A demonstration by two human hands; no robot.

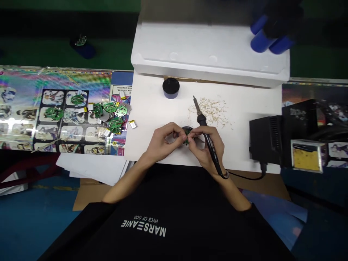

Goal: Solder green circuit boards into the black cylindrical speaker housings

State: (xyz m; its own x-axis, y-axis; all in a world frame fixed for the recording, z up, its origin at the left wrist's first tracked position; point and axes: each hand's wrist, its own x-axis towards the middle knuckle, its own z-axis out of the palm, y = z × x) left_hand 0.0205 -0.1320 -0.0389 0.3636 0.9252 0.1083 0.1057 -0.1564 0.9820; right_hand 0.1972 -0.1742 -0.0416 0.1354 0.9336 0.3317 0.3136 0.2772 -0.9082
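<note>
A small round green circuit board (186, 130) lies low over the white work surface, mostly covered by my fingers. My left hand (167, 142) has its thumb and index finger closed together at the board. Across from it, my right hand (208, 146) pinches at the same board with its fingertips. A black soldering iron (208, 139) is also held in my right hand, its metal tip pointing up and away from me. Whether a wire or another tiny part sits between the fingertips is too small to tell.
Several green boards (115, 125) and small silver battery cells (132, 124) lie at the left. Ahead are a dark round cap (171, 88), yellowish crumbs (212, 110) and a white foam block (212, 54). A black box (265, 139) and yellow sponge tray (307, 157) stand right.
</note>
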